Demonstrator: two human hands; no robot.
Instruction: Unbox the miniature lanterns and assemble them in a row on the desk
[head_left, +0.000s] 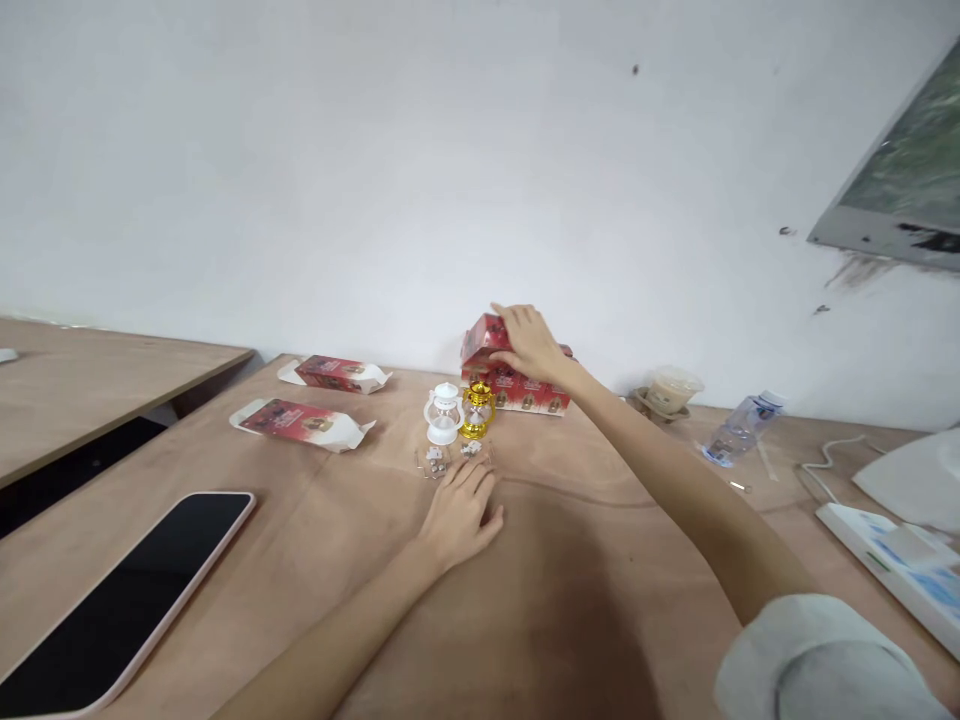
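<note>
Already two small lanterns stand out of their packaging near the middle of the table [600, 600]: a white lantern [443, 414] and a gold lantern [478, 408], side by side and upright, with two tiny clear packets [450, 458] lying just in front of them. The right hand [531, 343] reaches to the far edge by the wall and rests on top of a stack of red boxes [517, 385], fingers spread and curled over the uppermost box, gripping it loosely rather than clamped. The left hand [461, 510] lies flat on the wood just before the packets, fingers relaxed and slightly apart, holding nothing. Two more red boxes lie flat with their end flaps open toward the far left edge, the nearer open box [300, 421] and the farther open box [335, 372]; by that, two look unpacked while the stack seems unopened. A phone [120, 600] lies at the near left corner
</note>
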